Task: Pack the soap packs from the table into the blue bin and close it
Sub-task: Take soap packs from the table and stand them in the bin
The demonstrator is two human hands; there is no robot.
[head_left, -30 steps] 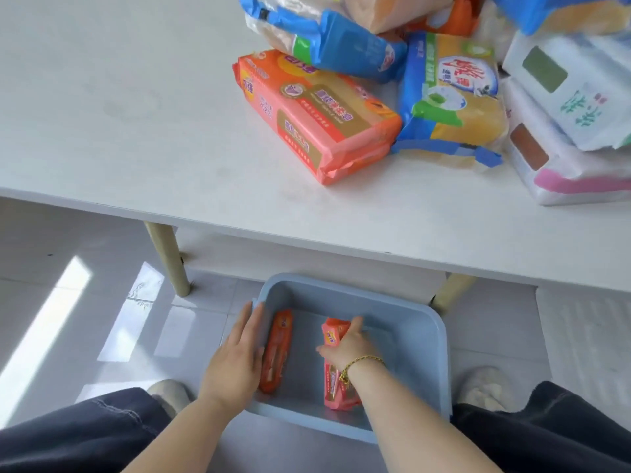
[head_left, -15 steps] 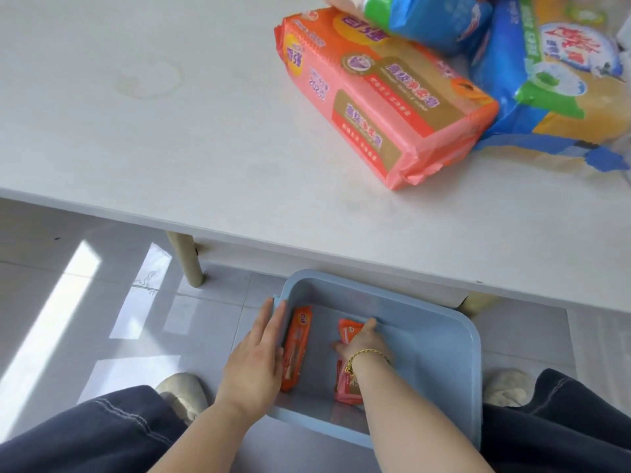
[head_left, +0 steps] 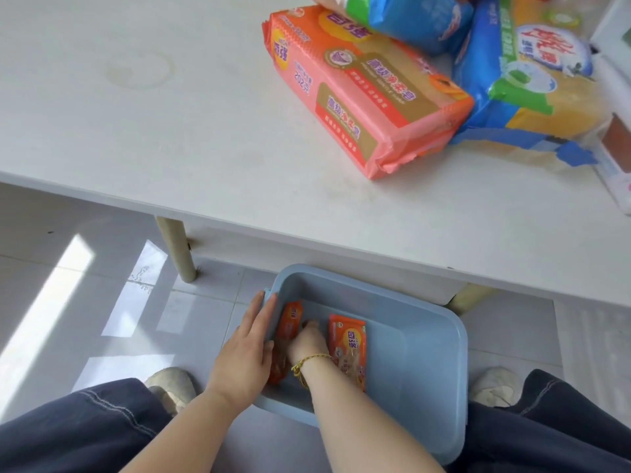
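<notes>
A rectangular blue plastic bin point(head_left: 430, 363) is seen on the grey tiled floor point(head_left: 85, 302), partly under the front edge of the white desk point(head_left: 153, 131), between the person's dark-trousered legs. No lid is seen on it.

Two small orange soap packs lie inside the bin. The left small orange soap pack point(head_left: 289, 327) is set against the bin's left wall, and the right small orange soap pack point(head_left: 347, 349) lies on the floor of the bin just beside the right forearm, with its printed face up.

The left hand point(head_left: 244, 353) is laid flat along the bin's left rim, with the fingers together and stretched out over the edge. The right hand point(head_left: 307, 339), with a gold bracelet point(head_left: 309, 361) worn at the wrist, is reached down into the bin between the two packs. Its fingers are curled downward beside the left pack; whether that pack is gripped cannot be told, since the fingertips are hidden.

On the desk, near its far right corner, a large orange plastic-wrapped soap pack point(head_left: 365, 93) lies flat. A blue and white plastic pack point(head_left: 409, 22) is rested on its far end, and a blue, green and yellow plastic pack point(head_left: 539, 83) is touching its right side. White packs are partly seen at the right edge of the desk.
</notes>
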